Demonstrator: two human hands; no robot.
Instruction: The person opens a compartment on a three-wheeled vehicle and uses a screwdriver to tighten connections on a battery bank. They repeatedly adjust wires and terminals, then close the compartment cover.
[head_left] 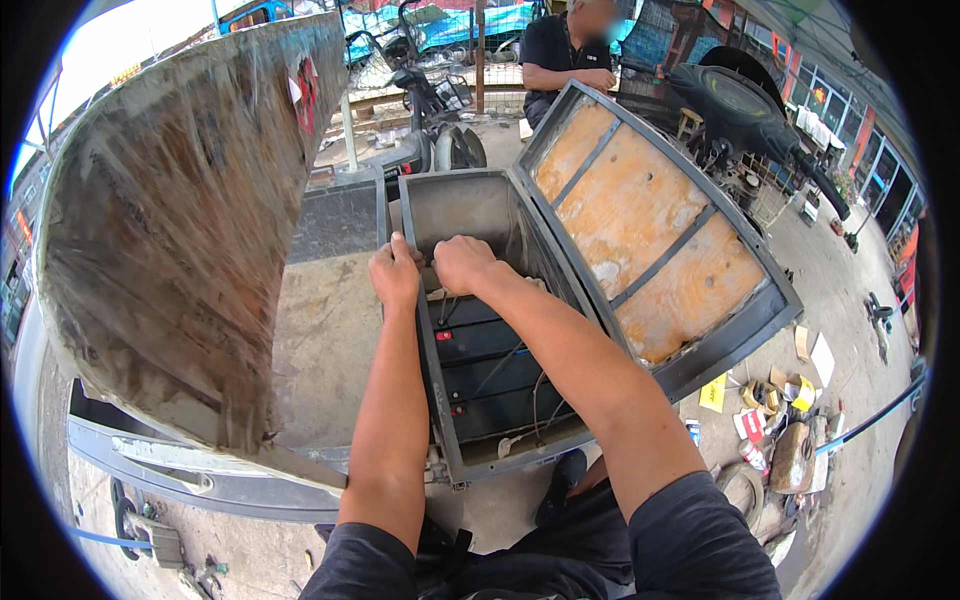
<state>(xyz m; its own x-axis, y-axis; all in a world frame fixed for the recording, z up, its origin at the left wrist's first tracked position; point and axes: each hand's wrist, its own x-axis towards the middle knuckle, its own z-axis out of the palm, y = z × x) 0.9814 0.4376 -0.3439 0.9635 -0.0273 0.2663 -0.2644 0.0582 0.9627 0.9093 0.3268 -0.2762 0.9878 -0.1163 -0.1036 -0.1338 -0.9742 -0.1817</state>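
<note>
In front of me stands a grey metal box point(455, 440), its lid point(655, 235) swung open to the right with worn orange-brown wood panels inside. Black batteries point(480, 345) with red terminal covers sit in a row in its near part, thin wires running over them. My left hand point(397, 272) is closed on the box's left rim, thumb pointing up. Just right of it, my right hand point(464, 264) hangs over the box's inside, above the batteries' far end, fingers curled. Thin wires show below this fist; what it holds is hidden.
A dirty curved panel point(180, 200) rises on the left beside a flat cargo bed point(325, 340). Across the box a person point(570, 65) in dark clothes sits near a parked two-wheeler point(435, 110). Boxes, tape rolls and a wood block point(793, 458) litter the ground at right.
</note>
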